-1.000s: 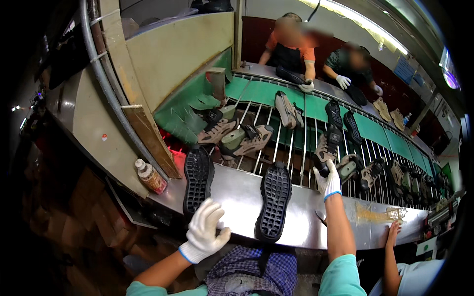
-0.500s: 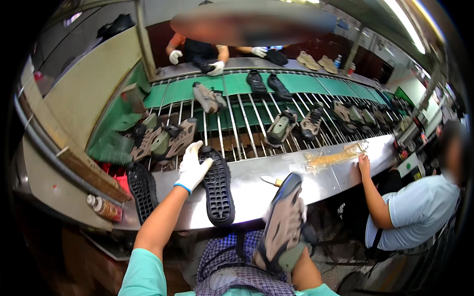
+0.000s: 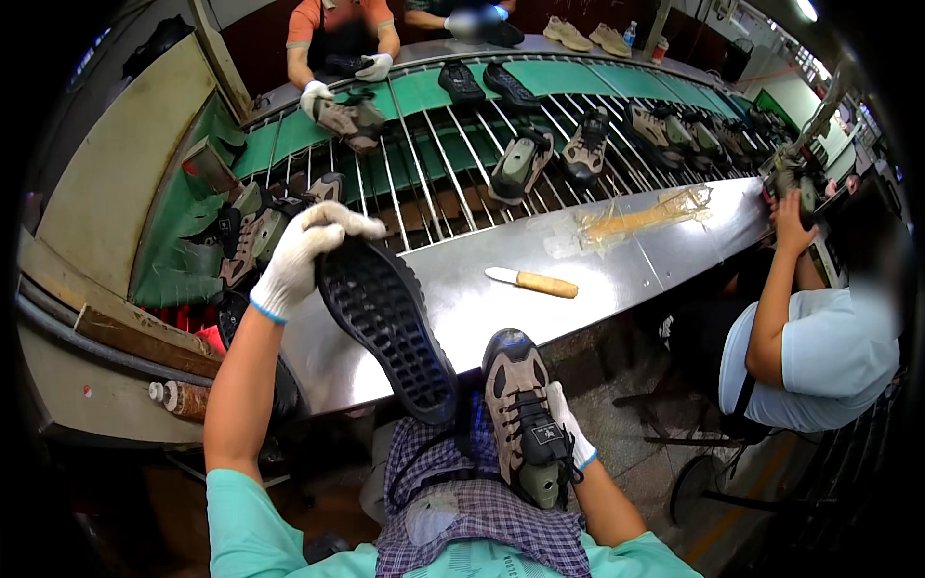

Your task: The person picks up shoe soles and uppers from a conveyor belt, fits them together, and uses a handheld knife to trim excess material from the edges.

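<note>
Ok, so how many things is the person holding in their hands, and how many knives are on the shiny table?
Black sole: 1, in the left hand
Grey-and-tan shoe: 1, in the right hand
Knife: 1, on the steel table
Total: 3

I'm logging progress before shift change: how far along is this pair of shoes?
Done: one grey shoe is already off the bench and in the right hand, resting upright on the lap. In hand: the left hand grips a black sole by its end, tread up, over the steel bench. Left: more shoes wait on the rack.
</note>
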